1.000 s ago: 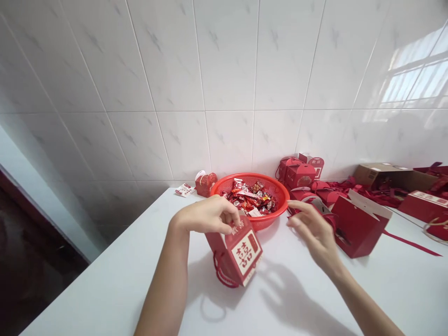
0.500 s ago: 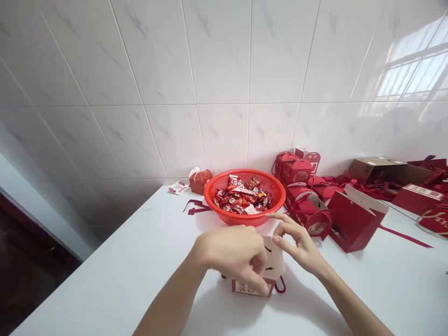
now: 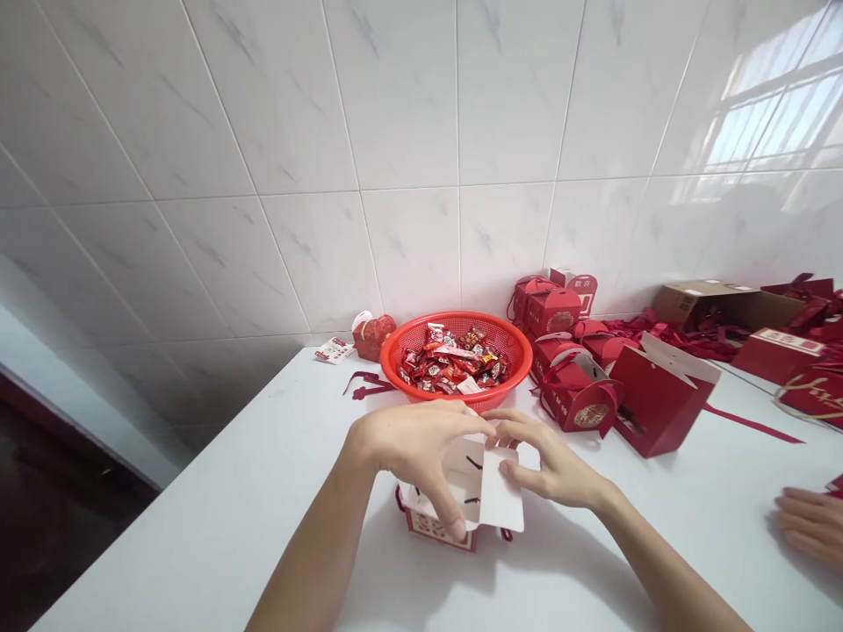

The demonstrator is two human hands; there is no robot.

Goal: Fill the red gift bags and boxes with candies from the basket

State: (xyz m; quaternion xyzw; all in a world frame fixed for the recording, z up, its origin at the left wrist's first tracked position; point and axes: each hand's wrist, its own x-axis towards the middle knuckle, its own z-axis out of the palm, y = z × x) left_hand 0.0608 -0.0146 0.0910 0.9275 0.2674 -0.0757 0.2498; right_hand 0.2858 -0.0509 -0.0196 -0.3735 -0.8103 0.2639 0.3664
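A small red and white paper gift box (image 3: 440, 530) stands on the table before me, its top open and its white inside showing. Dark cord ends poke through its inner walls, and red cord loops stick out at both sides. My left hand (image 3: 412, 452) arches over the box, thumb on the near rim and fingers toward the far side; its fingertips are partly hidden. At the right of the box, a white flap (image 3: 501, 502) is folded outward. My right hand (image 3: 550, 461) holds that flap, its thumb on the face and fingers at the far edge.
A red plastic basket (image 3: 390, 362) of wrapped candies (image 3: 454, 360) stands behind the box. Finished red boxes (image 3: 580, 395) and a red paper bag (image 3: 665, 395) are to its right. Another person's hand (image 3: 811, 525) rests at the right edge. A cardboard carton (image 3: 685, 303) lies farther back.
The box's right flap has swung outward. My right hand has closed on the flap, and my left hand has spread across the box. Another person's hand has appeared at the right.
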